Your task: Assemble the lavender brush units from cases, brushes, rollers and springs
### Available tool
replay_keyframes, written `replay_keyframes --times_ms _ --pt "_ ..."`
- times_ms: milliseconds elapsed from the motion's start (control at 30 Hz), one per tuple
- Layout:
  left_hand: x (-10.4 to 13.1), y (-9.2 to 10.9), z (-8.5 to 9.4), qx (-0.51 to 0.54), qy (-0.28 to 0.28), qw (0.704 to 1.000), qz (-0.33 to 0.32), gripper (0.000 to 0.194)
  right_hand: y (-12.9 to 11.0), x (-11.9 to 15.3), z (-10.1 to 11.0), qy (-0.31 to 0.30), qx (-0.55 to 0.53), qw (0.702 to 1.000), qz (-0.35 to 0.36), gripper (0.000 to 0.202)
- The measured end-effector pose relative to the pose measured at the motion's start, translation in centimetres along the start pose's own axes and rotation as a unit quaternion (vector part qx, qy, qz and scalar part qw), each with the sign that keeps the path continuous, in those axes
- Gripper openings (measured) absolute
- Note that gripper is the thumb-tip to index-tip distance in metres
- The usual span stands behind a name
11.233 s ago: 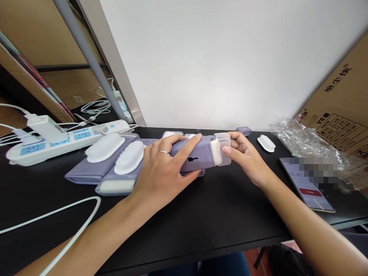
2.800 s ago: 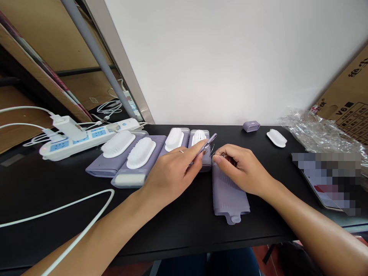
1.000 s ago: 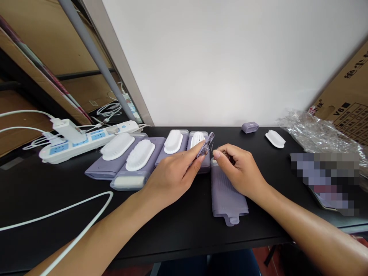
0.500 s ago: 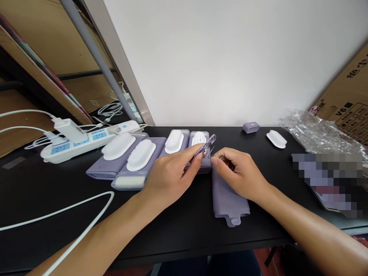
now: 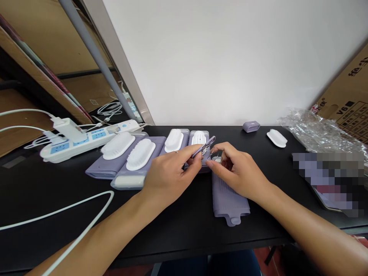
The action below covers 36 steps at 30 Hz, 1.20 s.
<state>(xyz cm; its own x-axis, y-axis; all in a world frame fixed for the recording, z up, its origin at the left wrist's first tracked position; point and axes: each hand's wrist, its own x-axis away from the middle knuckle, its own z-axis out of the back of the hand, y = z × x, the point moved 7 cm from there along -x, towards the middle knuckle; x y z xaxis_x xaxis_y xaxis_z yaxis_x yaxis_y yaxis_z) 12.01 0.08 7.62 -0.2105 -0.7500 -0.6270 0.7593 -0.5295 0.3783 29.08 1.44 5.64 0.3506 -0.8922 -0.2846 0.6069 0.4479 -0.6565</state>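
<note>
Between the two hands, at the middle of the black tabletop (image 5: pixel 178 230), the small parts being handled are hard to make out: the left hand (image 5: pixel 169 176) pinches a thin purple strip (image 5: pixel 204 145) between thumb and forefinger, and the right hand (image 5: pixel 237 172) pinches a tiny pale piece (image 5: pixel 217 158) whose shape is mostly hidden by the fingertips. Both forearms come in from the bottom corners, cut off by the frame, and the hands meet fingertip to fingertip, knuckles up. The strip tilts up and to the right, its long axis slanting away from the person. Under the right hand lies a flat purple case (image 5: pixel 230 195), partly covered by the palm, its long axis running toward the person and its small tab pointing at the near edge. Just left of it a row of purple cases with white brushes (image 5: pixel 140 154) lies side by side.
</note>
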Motion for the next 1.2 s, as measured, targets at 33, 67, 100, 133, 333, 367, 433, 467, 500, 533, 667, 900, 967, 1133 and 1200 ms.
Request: replay_keyframes --times_ms 33,67,100,133,333,367,433,467,500,533,667,900,967,1133,1200 --pt "0.0 0.0 -0.1 -0.002 -0.006 1.000 -0.002 0.027 -0.1 0.0 0.1 0.005 0.004 1.000 0.004 0.028" --pt "0.0 0.0 -0.2 -0.005 -0.009 1.000 -0.008 0.028 -0.3 0.1 0.2 0.012 0.006 1.000 0.010 0.026" --pt "0.0 0.1 -0.2 -0.009 -0.010 1.000 -0.017 0.029 -0.5 0.1 0.3 0.019 0.006 1.000 0.015 0.025" --pt "0.1 0.1 -0.2 -0.014 -0.010 0.999 -0.028 0.031 -0.7 0.1 0.4 0.023 0.005 1.000 0.020 0.024" --pt "0.6 0.5 -0.3 -0.025 0.009 0.995 -0.092 0.033 -1.2 0.3 0.6 0.037 0.005 0.999 0.031 0.020" --pt "0.6 0.7 -0.2 -0.021 0.017 0.994 -0.105 0.032 -1.1 0.2 0.6 0.042 0.003 0.999 0.030 0.019" --pt "0.8 1.1 -0.1 -0.009 0.034 0.991 -0.131 0.032 -0.9 0.2 0.8 0.055 -0.002 0.998 0.027 0.019" --pt "0.8 1.3 -0.1 -0.003 0.041 0.989 -0.143 0.032 -0.8 0.2 0.8 0.062 -0.005 0.998 0.027 0.020" --pt "0.9 1.5 -0.1 0.001 0.045 0.987 -0.152 0.033 -0.8 0.3 0.9 0.067 -0.010 0.997 0.029 0.020" --pt "0.9 1.6 0.0 0.003 0.047 0.987 -0.157 0.033 -0.8 0.3 0.9 0.072 -0.014 0.997 0.033 0.020" --pt "0.9 1.5 0.0 0.001 0.036 0.991 -0.129 0.037 -1.0 0.4 0.9 0.072 -0.024 0.996 0.046 0.018" --pt "0.7 1.2 -0.2 0.011 0.015 0.996 -0.084 0.038 -1.1 0.5 0.9 0.075 -0.026 0.996 0.043 0.019" --pt "0.8 1.2 -0.1 0.010 0.019 0.996 -0.087 0.038 -1.1 0.6 1.0 0.075 -0.029 0.996 0.048 0.018" --pt "0.7 1.0 -0.2 -0.001 0.018 0.996 -0.086 0.038 -1.3 0.7 0.8 0.064 -0.045 0.995 0.055 0.020" --pt "0.7 0.9 -0.3 -0.007 0.013 0.997 -0.079 0.038 -1.2 0.6 0.7 0.064 -0.052 0.995 0.053 0.020"
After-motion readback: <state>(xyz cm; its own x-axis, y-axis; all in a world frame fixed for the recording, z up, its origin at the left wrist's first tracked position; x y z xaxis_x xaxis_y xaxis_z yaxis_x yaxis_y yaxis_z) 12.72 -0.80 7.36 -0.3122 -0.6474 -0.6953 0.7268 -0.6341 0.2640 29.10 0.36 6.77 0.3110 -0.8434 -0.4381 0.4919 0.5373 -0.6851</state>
